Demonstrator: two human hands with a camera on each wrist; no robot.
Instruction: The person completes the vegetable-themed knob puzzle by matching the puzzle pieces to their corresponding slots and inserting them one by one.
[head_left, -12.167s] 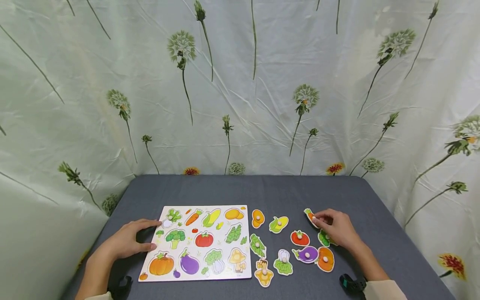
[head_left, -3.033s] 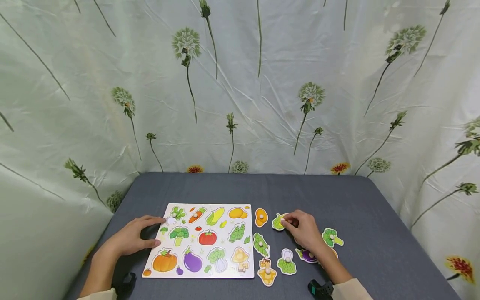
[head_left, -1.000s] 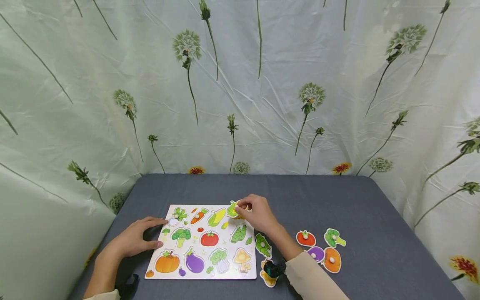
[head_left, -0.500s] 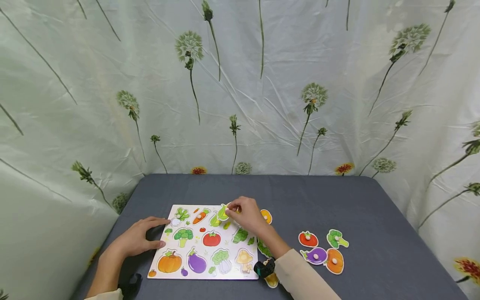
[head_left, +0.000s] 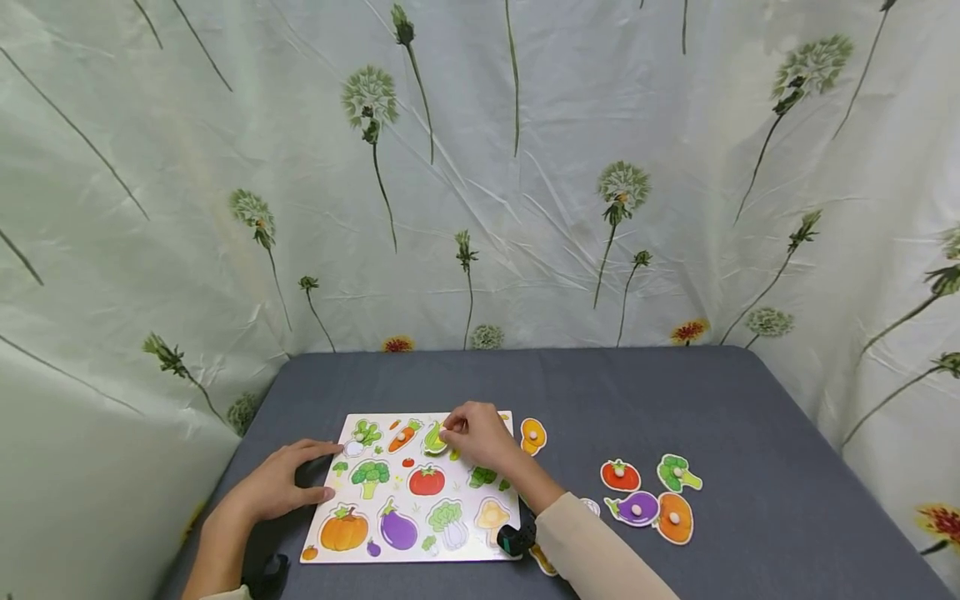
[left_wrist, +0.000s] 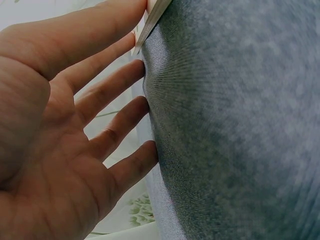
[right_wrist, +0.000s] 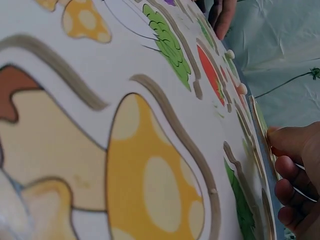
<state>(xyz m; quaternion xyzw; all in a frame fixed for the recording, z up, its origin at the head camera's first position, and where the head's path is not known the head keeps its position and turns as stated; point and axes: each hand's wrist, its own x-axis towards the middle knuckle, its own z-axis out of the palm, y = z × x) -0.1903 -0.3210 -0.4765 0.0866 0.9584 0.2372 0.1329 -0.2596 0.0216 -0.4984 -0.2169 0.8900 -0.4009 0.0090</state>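
Note:
My right hand (head_left: 480,435) pinches a corn puzzle piece (head_left: 432,439) over the corn picture in the back row of the white vegetable pegboard (head_left: 420,556). In the right wrist view the piece shows almost edge-on at the fingertips; whether it is seated in the recess I cannot tell. My left hand (head_left: 279,485) rests at the board's left edge, thumb and fingers spread. In the left wrist view its fingers (left_wrist: 120,125) are nearly straight beside the board's edge (left_wrist: 152,22). A carrot piece (head_left: 406,435) and a radish-like piece (head_left: 367,433), both knobbed, sit in the board.
Right of the board lie a yellow-orange piece (head_left: 533,436), a tomato (head_left: 620,475), broccoli (head_left: 678,472), eggplant (head_left: 633,509) and pumpkin (head_left: 676,518). My right forearm partly covers a mushroom piece (head_left: 543,561) and a bok choy piece (head_left: 591,505). A floral curtain (head_left: 525,208) hangs behind.
Earlier my right hand held the carrot piece, which now sits in the board. It then took the corn piece from the table and moved it left over the board. My left hand stayed put.

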